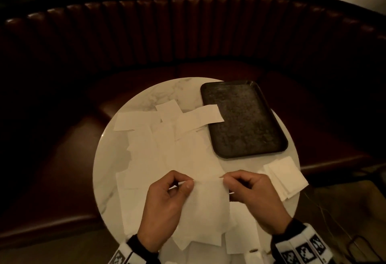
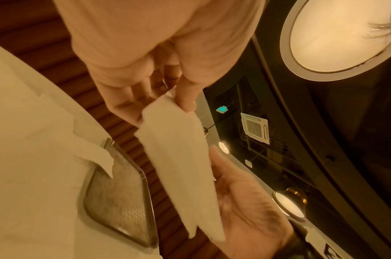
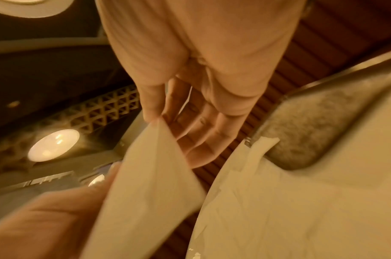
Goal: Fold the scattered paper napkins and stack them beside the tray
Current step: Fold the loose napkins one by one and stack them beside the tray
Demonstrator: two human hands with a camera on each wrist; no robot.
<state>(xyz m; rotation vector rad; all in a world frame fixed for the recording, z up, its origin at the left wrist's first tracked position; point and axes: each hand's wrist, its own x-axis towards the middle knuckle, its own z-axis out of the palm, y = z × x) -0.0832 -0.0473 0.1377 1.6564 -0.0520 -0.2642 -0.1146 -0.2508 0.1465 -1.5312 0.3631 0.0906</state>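
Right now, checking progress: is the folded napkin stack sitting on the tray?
No, the folded stack lies on the table beside the tray.

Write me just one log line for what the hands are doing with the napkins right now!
left hand: pinches napkin | right hand: pinches same napkin | folded stack: beside tray | loose napkins: on table
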